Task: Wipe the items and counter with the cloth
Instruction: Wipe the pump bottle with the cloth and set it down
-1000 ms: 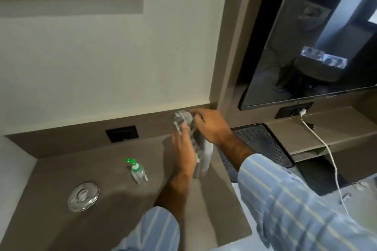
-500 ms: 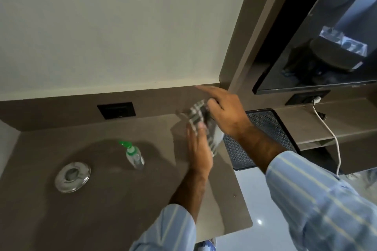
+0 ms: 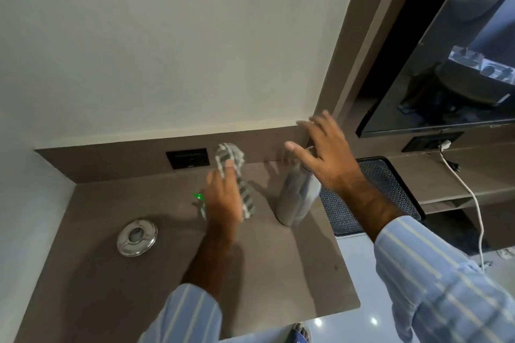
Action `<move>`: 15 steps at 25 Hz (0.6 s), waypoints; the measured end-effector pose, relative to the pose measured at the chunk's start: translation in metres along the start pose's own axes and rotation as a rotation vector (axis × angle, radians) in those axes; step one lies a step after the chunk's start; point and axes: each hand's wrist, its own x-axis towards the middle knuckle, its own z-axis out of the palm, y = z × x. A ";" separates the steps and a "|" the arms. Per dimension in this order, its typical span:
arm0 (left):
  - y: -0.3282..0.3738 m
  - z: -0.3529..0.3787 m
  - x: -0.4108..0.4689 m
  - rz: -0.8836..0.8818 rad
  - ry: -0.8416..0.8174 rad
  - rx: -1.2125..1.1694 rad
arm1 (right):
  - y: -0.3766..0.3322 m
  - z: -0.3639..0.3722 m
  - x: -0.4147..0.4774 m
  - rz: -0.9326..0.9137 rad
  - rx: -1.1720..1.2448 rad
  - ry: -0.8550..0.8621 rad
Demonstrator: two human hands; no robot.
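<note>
My left hand (image 3: 223,198) grips a grey-and-white checked cloth (image 3: 237,172), held above the brown counter (image 3: 167,273). To its right a silver metal bottle (image 3: 298,198) stands upright on the counter. My right hand (image 3: 326,159) hovers over the bottle's top with fingers spread; whether it touches the cap is unclear. A small clear pump bottle with a green top (image 3: 199,199) stands behind my left hand, mostly hidden. A round metal ashtray (image 3: 137,237) lies at the left.
A black wall socket (image 3: 187,158) sits in the backsplash. A black mesh tray (image 3: 373,195) lies to the right of the counter. A television (image 3: 446,64) hangs above a shelf with a white cable (image 3: 471,189). The counter's front edge is near me.
My left hand has carried the cloth leftwards off the metal bottle, which now stands uncovered. My right hand has opened and lifted above the bottle's top.
</note>
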 end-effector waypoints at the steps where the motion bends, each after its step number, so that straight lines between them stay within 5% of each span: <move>1: -0.009 -0.022 0.005 0.083 0.046 0.084 | -0.007 -0.005 -0.003 -0.123 -0.071 0.100; 4: -0.037 -0.075 0.021 0.356 0.177 0.596 | -0.045 0.025 -0.021 -0.362 -0.031 0.111; 7: -0.070 -0.077 0.038 0.423 -0.031 1.022 | -0.062 0.123 -0.038 -0.076 0.146 -0.326; 9: -0.086 -0.074 0.041 0.433 -0.168 1.046 | -0.064 0.188 -0.047 0.113 0.270 -0.515; 12: -0.102 -0.076 0.050 0.566 -0.268 0.983 | -0.066 0.259 -0.049 0.271 0.564 -0.495; 15: -0.099 -0.086 0.063 0.679 -0.270 0.873 | -0.072 0.275 -0.041 0.320 0.564 -0.418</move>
